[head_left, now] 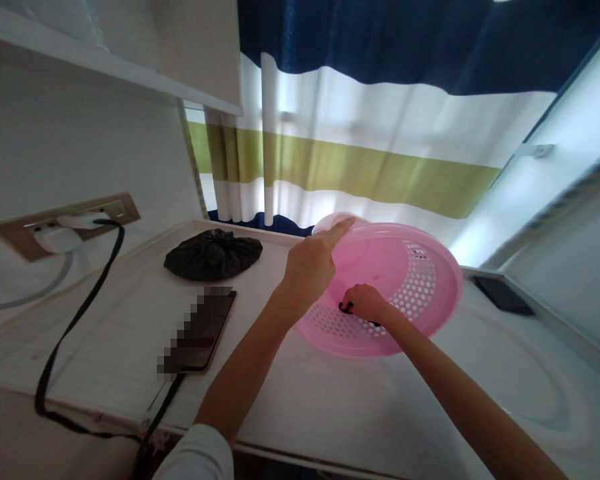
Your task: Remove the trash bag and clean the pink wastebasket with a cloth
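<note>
So the left hand (311, 263) had a tilted pink basket (380, 259) by its edge, right of center frame, while the right hand (366, 302) pinched some black thing (347, 309) inside, probably mid-handling, so next likely needed a steady basket.

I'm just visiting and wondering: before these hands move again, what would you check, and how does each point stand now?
1. Left hand at the rim of the pink basket: ok.
2. Left hand's grip firm: cannot tell; some fingers are hidden.
3. Right hand on the small black item: ok, its fingers are closed around it, inside the basket.
4. Black item fully in sight: not ok, the hand covers part.
5. Black bag and nearer phone apart from the basket: ok.
</note>
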{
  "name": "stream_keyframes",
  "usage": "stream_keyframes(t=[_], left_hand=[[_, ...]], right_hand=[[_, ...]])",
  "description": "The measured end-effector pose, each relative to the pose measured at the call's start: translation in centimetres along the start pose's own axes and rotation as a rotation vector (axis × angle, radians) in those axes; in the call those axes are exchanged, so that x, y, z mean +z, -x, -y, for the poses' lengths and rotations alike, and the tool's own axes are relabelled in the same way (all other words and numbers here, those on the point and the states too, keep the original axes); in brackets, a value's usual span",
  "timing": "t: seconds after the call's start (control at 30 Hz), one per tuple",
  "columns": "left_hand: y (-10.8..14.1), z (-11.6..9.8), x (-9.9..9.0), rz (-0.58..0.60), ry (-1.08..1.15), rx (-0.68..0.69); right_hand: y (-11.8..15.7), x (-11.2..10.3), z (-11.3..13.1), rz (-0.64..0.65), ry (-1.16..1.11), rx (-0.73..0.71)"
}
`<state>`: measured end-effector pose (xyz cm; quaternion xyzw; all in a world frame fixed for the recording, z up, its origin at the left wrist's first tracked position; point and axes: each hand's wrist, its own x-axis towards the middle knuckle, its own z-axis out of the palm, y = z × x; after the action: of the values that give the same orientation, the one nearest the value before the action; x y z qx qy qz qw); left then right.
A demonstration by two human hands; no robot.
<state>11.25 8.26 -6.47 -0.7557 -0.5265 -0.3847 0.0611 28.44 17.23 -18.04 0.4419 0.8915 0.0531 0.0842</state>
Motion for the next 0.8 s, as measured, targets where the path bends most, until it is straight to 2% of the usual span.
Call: stream_keyframes(t=[0.47, 0.63, 0.8], left_hand=[[-0.4, 0.6, 0.0, 0.041, -0.017, 0.031], [-0.6, 0.7, 0.0, 0.064, -0.071, 0.010], [-1.0, 0.8, 0.1, 0.082, -0.116, -0.005]], right_hand=[[-2.4, 0.1, -0.4, 0.006, 0.003, 0.007], [-4.8, 0.4, -1.3, -0.021, -0.004, 0.071], [-7.3, 0.4, -2.2, -0.017, 0.007, 0.220]])
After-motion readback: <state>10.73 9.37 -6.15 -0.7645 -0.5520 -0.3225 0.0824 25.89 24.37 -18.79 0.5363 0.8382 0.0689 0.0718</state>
